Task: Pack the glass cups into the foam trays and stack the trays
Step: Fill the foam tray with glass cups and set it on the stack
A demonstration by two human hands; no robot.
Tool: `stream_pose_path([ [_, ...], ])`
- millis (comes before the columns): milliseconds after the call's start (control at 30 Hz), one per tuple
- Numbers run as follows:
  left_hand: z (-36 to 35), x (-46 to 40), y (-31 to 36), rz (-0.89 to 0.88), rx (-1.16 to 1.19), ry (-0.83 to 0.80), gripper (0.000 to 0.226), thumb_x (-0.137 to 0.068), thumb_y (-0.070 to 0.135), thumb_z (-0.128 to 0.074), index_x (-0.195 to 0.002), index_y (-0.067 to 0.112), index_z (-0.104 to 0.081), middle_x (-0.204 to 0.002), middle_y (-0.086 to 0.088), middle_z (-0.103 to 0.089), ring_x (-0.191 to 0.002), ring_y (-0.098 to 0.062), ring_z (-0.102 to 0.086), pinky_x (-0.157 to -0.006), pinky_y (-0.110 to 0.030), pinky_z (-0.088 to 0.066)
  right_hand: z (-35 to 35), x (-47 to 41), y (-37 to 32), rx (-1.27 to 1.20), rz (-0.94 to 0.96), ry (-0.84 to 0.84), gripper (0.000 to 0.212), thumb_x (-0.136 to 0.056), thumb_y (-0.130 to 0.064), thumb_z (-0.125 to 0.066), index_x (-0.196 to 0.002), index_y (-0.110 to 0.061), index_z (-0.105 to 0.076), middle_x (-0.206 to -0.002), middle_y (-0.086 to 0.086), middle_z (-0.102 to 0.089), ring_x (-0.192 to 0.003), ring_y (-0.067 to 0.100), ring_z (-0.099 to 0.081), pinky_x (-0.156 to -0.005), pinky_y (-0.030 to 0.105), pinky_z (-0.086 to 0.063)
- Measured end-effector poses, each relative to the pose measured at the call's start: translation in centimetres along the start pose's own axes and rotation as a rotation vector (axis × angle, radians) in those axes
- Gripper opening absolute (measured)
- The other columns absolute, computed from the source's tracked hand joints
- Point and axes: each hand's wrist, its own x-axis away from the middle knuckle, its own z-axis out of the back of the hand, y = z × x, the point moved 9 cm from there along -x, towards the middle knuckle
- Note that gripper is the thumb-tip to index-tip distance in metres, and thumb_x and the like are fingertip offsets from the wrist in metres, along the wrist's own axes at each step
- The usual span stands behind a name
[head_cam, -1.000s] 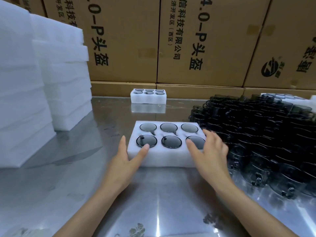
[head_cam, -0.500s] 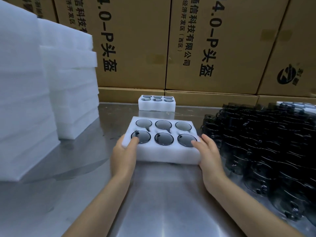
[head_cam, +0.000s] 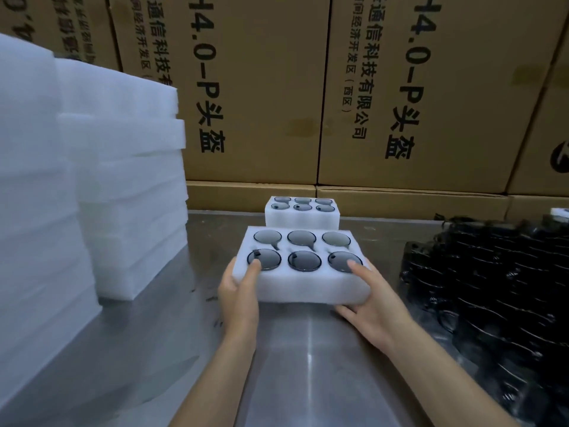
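A white foam tray (head_cam: 308, 286) holds several dark glass cups in its round pockets and is lifted off the steel table. My left hand (head_cam: 238, 298) grips its left end, thumb on top by the near-left cup. My right hand (head_cam: 371, 306) grips the near right corner, thumb on top and fingers underneath. A second filled foam tray (head_cam: 303, 218) sits on the table just beyond it, by the boxes. A big heap of loose dark glass cups (head_cam: 492, 288) covers the table's right side.
Tall stacks of white foam trays (head_cam: 123, 180) stand on the left. Brown cardboard boxes (head_cam: 261, 103) wall off the back. The steel table (head_cam: 292, 365) runs toward me between my forearms.
Both hands closed on the tray's ends, then lifted it and carried it away from me toward the second tray at the back.
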Motion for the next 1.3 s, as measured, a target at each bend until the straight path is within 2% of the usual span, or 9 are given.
stream_pose_path([
  [100,-1.4,-1.7,-1.0,0.049,-0.032,-0.087,0.035,-0.088,0.031,-0.062,-0.123,0.027,-0.059,-0.121,0.005,-0.064,-0.112,-0.014,-0.059,-0.100,-0.040,-0.045,0.9,-2.3,-0.2,-0.059,-0.028,0.055,0.031,-0.083,-0.017,-0.062,-0.111,-0.032,-0.065,-0.106,-0.004,-0.072,-0.089,0.015,-0.071,-0.069,0.032,-0.057],
  [167,-2.1,-2.3,-1.7,0.092,-0.023,-0.129,0.046,-0.091,0.034,-0.056,-0.136,0.030,-0.047,-0.134,0.008,-0.054,-0.121,-0.012,-0.051,-0.106,-0.038,-0.038,1.1,-4.0,-0.6,-0.141,-0.026,0.080,0.033,-0.082,-0.015,-0.062,-0.114,-0.025,-0.065,-0.104,-0.001,-0.073,-0.086,0.016,-0.071,-0.068,0.032,-0.057],
  [267,-2.3,-2.6,-1.9,0.071,-0.012,-0.121,0.049,-0.095,0.032,-0.049,-0.142,0.032,-0.035,-0.141,0.010,-0.043,-0.125,-0.010,-0.045,-0.102,-0.031,-0.035,0.4,-7.0,-1.9,-0.242,0.021,0.110,0.035,-0.082,-0.013,-0.060,-0.116,-0.021,-0.064,-0.103,0.001,-0.072,-0.088,0.020,-0.069,-0.074,0.035,-0.055],
  [400,-2.4,-2.8,-2.2,0.037,-0.060,-0.110,0.033,-0.096,0.034,-0.047,-0.128,0.037,-0.042,-0.129,0.016,-0.050,-0.118,-0.009,-0.052,-0.089,-0.023,-0.039,-2.0,-12.1,-6.5,-0.234,0.134,0.120,0.028,-0.085,-0.012,-0.059,-0.110,-0.023,-0.062,-0.099,0.001,-0.068,-0.088,0.019,-0.066,-0.071,0.035,-0.055],
  [533,-2.4,-2.9,-2.4,0.010,-0.103,-0.109,0.021,-0.089,0.043,-0.056,-0.110,0.044,-0.052,-0.115,0.025,-0.054,-0.113,-0.008,-0.054,-0.097,-0.033,-0.039,-2.1,-17.5,-10.3,-0.159,0.168,0.223,0.038,-0.081,-0.012,-0.066,-0.116,-0.020,-0.058,-0.110,0.005,-0.060,-0.098,0.024,-0.061,-0.072,0.038,-0.054],
  [600,-2.6,-2.9,-2.4,-0.010,-0.117,-0.118,0.031,-0.078,0.053,-0.060,-0.107,0.045,-0.054,-0.111,0.027,-0.057,-0.109,-0.005,-0.056,-0.097,-0.035,-0.040,-1.4,-19.7,-10.9,-0.112,0.162,0.275,0.043,-0.079,-0.013,-0.068,-0.119,-0.020,-0.056,-0.119,0.006,-0.056,-0.105,0.028,-0.059,-0.070,0.038,-0.052],
  [867,-2.8,-2.9,-2.6,-0.040,-0.084,-0.098,0.040,-0.064,0.042,-0.053,-0.102,0.037,-0.061,-0.101,0.022,-0.066,-0.086,-0.002,-0.064,-0.081,-0.029,-0.042,1.3,-25.3,-8.5,-0.071,0.084,0.295,0.046,-0.085,-0.020,-0.066,-0.127,-0.018,-0.049,-0.134,0.007,-0.045,-0.120,0.030,-0.048,-0.100,0.045,-0.045],
  [1067,-3.1,-2.8,-2.4,-0.029,-0.087,-0.113,0.038,-0.064,0.041,-0.053,-0.100,0.035,-0.062,-0.096,0.022,-0.066,-0.080,-0.003,-0.063,-0.075,-0.025,-0.043,-0.1,-26.5,-8.6,-0.032,0.095,0.249,0.053,-0.090,-0.027,-0.064,-0.137,-0.018,-0.042,-0.141,0.004,-0.039,-0.128,0.029,-0.042,-0.103,0.044,-0.041],
  [1300,-3.3,-3.0,-2.5,-0.014,-0.093,-0.120,0.038,-0.063,0.040,-0.053,-0.100,0.034,-0.062,-0.095,0.021,-0.067,-0.077,-0.010,-0.062,-0.074,-0.025,-0.044,-0.3,-27.4,-8.8,0.126,0.087,0.332,0.062,-0.090,-0.042,-0.060,-0.139,-0.015,-0.034,-0.126,0.004,-0.042,-0.106,0.022,-0.048,-0.095,0.036,-0.046],
])
